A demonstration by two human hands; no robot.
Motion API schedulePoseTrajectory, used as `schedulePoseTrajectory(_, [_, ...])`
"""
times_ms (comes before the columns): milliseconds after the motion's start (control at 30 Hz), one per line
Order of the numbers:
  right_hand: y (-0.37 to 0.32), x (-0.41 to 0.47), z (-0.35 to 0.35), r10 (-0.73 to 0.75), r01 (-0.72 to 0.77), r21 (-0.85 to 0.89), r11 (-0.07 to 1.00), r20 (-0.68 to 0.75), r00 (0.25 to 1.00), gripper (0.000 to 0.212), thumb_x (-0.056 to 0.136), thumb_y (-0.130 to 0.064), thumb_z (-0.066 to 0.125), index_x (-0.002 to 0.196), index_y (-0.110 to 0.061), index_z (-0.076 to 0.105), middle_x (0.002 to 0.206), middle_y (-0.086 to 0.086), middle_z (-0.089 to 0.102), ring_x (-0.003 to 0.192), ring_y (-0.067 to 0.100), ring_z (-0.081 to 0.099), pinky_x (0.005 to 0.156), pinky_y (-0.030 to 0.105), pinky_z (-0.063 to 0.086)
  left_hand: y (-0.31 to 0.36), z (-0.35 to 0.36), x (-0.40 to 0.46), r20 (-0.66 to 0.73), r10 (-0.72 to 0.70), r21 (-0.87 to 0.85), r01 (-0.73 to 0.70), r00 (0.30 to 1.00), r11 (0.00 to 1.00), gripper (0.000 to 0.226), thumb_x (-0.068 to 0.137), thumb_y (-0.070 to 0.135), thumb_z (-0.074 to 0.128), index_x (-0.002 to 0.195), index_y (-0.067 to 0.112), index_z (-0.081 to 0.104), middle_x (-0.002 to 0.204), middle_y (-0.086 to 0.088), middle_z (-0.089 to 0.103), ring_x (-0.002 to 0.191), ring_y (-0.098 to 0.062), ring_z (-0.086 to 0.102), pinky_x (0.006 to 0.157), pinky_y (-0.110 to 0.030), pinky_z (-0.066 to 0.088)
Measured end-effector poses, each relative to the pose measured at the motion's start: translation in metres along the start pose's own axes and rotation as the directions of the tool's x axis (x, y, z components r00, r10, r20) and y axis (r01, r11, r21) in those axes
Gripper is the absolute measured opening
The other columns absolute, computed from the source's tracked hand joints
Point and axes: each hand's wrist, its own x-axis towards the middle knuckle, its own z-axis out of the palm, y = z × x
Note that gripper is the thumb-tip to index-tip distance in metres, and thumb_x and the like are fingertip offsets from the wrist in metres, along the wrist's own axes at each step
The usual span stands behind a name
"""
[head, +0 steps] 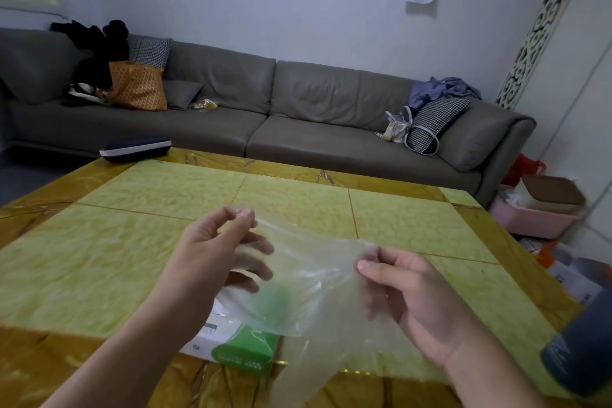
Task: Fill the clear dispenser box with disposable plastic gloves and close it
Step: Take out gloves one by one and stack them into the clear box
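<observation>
Stretching out a glove [311, 275] between both hands over the table [132, 242], lower middle of the frame

Worry: this film is super thin and clingy, so if I pull too hard it could tear or slip out. My left hand [215, 248] pinches the top edge with thumb and forefinger, other fingers loose behind the plastic; my right hand [407, 295] pinches the opposite edge, fingers curled. Green-and-white glove pack [238, 348] sits right under it near the bottom edge. Can't see the clear dispenser box anywhere.
</observation>
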Motion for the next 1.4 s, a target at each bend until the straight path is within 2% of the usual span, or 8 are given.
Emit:
schedulePoseTrajectory(200, [-0.005,0.002,-0.009,-0.155,0.105,-0.209,0.972,-0.239,0.959,0.01,0.103,0.0,0.059,0.096,0.003,0.065,0.073,0.015,0.066,0.06,0.028,0.06,0.049,0.035,0.053,-0.001,0.012,0.0,-0.045,0.053,0.069,-0.05,0.998,0.996,0.022,0.1,0.031,0.063,0.106,0.01,0.065,0.088,-0.01,0.076,0.058,-0.024,0.065,0.046,-0.033,0.047])
schedulePoseTrajectory(300, [-0.007,0.011,-0.028,-0.243,0.106,-0.331,0.938,-0.408,0.88,0.011,0.104,-0.003,0.06,0.095,-0.001,0.067,0.07,0.012,0.069,0.058,0.026,0.064,0.052,0.038,0.056,-0.003,0.019,-0.002,-0.093,0.236,0.249,-0.207,0.967,0.946,0.018,0.098,0.031,0.064,0.113,0.022,0.062,0.103,0.002,0.074,0.084,-0.008,0.072,0.072,-0.032,0.057])
schedulePoseTrajectory(500, [0.01,0.026,-0.063,-0.299,-0.146,-0.661,0.737,-0.511,0.805,0.019,0.096,-0.016,0.057,0.082,-0.009,0.066,0.065,0.005,0.072,0.057,0.02,0.069,0.058,0.042,0.06,-0.012,0.05,-0.018,0.299,0.587,0.623,-0.62,0.752,0.477,0.019,0.096,0.03,0.06,0.113,0.037,0.062,0.12,0.025,0.055,0.115,0.004,0.053,0.091,-0.013,0.042])
schedulePoseTrajectory(633, [0.026,0.028,-0.065,-0.278,-0.229,-0.753,0.617,-0.48,0.832,0.017,0.092,-0.019,0.055,0.077,-0.011,0.06,0.068,0.003,0.069,0.066,0.027,0.069,0.058,0.041,0.057,-0.041,0.074,-0.015,0.549,0.373,0.625,-0.663,0.748,0.412,0.021,0.103,0.038,0.05,0.118,0.037,0.065,0.113,0.026,0.059,0.102,0.005,0.058,0.085,-0.017,0.047])
schedulePoseTrajectory(833, [0.043,0.016,-0.06,-0.129,-0.318,-0.808,0.495,-0.431,0.893,0.018,0.097,-0.018,0.057,0.081,-0.011,0.057,0.074,0.001,0.063,0.057,0.017,0.053,0.049,0.028,0.037,-0.069,0.079,-0.019,0.61,-0.021,0.781,-0.597,0.792,0.183,0.035,0.106,0.053,0.026,0.106,0.031,0.054,0.099,0.012,0.06,0.09,-0.012,0.058,0.08,-0.04,0.052])
schedulePoseTrajectory(1067, [0.04,-0.003,-0.054,0.07,-0.368,-0.814,0.449,-0.379,0.923,0.01,0.098,-0.007,0.053,0.093,-0.003,0.061,0.084,0.011,0.071,0.05,0.021,0.07,0.041,0.028,0.05,-0.06,0.088,-0.036,0.638,-0.103,0.77,-0.637,0.763,0.047,0.017,0.102,0.03,0.039,0.105,0.028,0.056,0.09,0.004,0.063,0.081,-0.025,0.063,0.07,-0.042,0.055])
schedulePoseTrajectory(1233, [0.035,-0.01,-0.053,0.138,-0.365,-0.858,0.36,-0.338,0.931,0.015,0.093,-0.009,0.052,0.086,-0.011,0.065,0.082,0.012,0.075,0.051,0.023,0.065,0.04,0.028,0.042,-0.056,0.1,-0.037,0.65,-0.111,0.759,-0.65,0.751,0.044,0.025,0.103,0.038,0.049,0.127,0.033,0.054,0.122,0.012,0.055,0.116,-0.015,0.054,0.09,-0.038,0.052])
schedulePoseTrajectory(1400, [0.031,-0.01,-0.057,0.089,-0.37,-0.87,0.325,-0.362,0.928,0.014,0.092,-0.015,0.064,0.081,-0.007,0.066,0.076,0.01,0.076,0.05,0.024,0.066,0.042,0.028,0.046,-0.066,0.1,-0.034,0.569,-0.301,0.811,-0.582,0.765,0.052,0.038,0.1,0.049,0.053,0.13,0.026,0.052,0.127,0.005,0.057,0.118,-0.022,0.058,0.096,-0.04,0.051])
